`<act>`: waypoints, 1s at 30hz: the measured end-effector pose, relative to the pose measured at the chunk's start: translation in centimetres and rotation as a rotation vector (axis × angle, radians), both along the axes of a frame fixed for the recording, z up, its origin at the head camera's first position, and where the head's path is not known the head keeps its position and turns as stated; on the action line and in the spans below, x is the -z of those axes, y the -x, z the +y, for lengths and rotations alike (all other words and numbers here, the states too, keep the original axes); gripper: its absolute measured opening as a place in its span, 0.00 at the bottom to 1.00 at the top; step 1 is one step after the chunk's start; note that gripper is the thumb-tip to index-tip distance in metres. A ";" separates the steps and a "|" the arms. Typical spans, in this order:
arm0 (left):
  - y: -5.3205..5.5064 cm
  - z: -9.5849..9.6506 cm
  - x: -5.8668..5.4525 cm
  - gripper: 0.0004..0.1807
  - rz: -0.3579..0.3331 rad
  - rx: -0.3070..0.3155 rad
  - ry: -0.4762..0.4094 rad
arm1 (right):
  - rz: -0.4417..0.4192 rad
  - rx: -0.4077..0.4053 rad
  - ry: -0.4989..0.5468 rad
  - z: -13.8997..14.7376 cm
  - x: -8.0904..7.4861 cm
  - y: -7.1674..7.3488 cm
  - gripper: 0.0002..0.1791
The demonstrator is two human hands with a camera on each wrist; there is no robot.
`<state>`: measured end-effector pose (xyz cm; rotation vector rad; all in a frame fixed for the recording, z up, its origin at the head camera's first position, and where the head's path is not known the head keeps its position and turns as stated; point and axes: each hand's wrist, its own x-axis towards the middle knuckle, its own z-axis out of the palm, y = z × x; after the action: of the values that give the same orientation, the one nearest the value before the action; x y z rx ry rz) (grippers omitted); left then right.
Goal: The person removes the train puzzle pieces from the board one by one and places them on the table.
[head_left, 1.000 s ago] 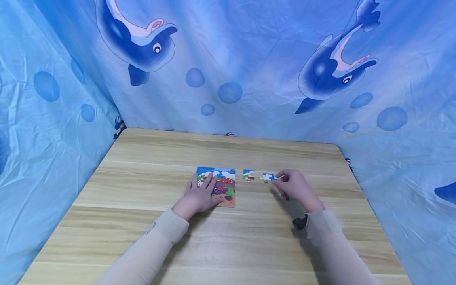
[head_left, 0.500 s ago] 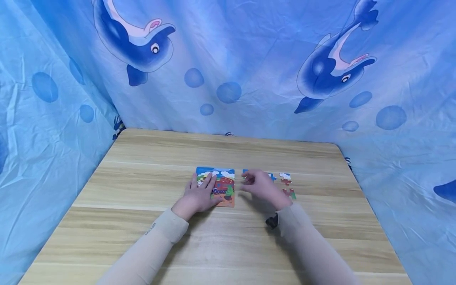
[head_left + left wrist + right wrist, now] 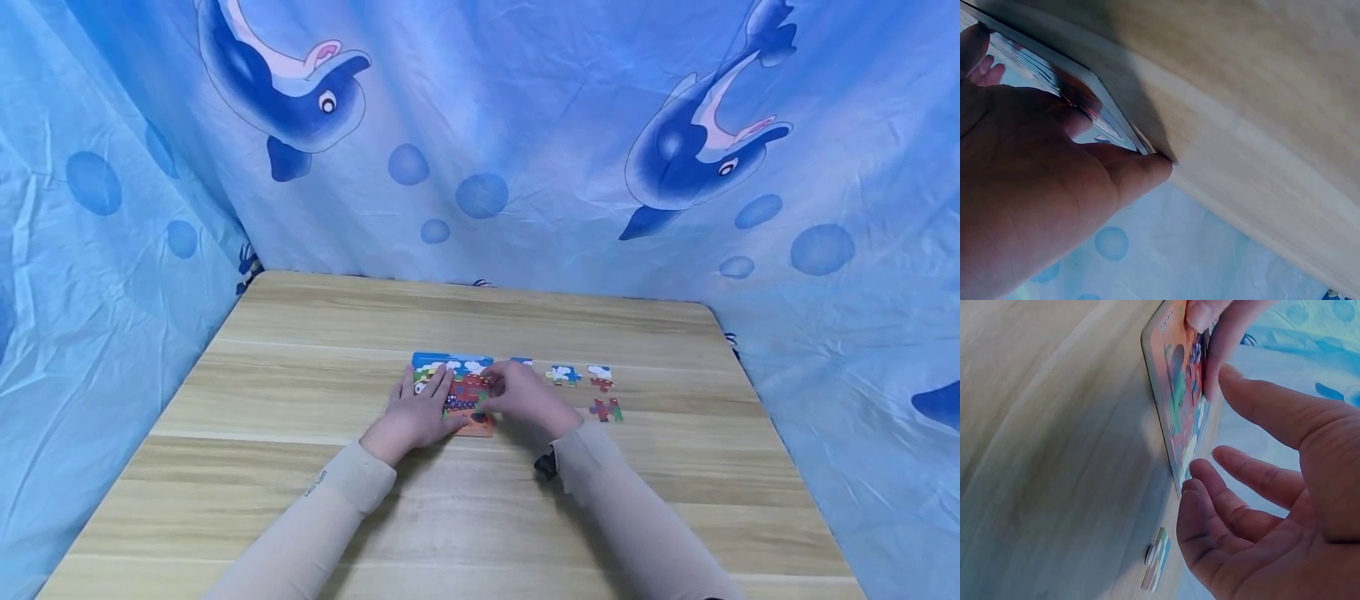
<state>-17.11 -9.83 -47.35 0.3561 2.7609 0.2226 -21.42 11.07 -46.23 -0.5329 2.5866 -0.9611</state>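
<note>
A colourful jigsaw puzzle board point(image 3: 475, 430) with a red train picture lies flat on the wooden table. My left hand point(image 3: 416, 415) rests on its left part with fingers spread, and a fingertip point(image 3: 1157, 167) reaches its edge in the left wrist view. Over the board's right edge is my right hand point(image 3: 528, 400), fingers bent and thumb apart from them. The right wrist view shows nothing between the thumb point(image 3: 1254, 400) and fingers point(image 3: 1194, 515). Part of the picture is hidden beneath both hands.
Several loose puzzle pieces lie to the right: a blue-and-white piece point(image 3: 564, 375), a cloud piece point(image 3: 600, 375), a red-and-green piece point(image 3: 606, 409), and one partly hidden piece point(image 3: 522, 362). The wooden table point(image 3: 480, 533) meets a blue dolphin-print curtain point(image 3: 555, 250) behind.
My right hand has moved left, from above the loose pieces to the board's right edge. My left hand has stayed in place on the board.
</note>
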 end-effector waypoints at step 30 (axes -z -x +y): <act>0.8 -1.9 0.7 0.55 0.022 -0.005 -0.054 | 0.092 -0.124 -0.187 -3.1 0.4 0.3 0.29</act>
<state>-17.86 -11.75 -48.06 0.3682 2.7819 0.2962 -21.70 8.00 -46.61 -0.6912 2.6529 -0.6615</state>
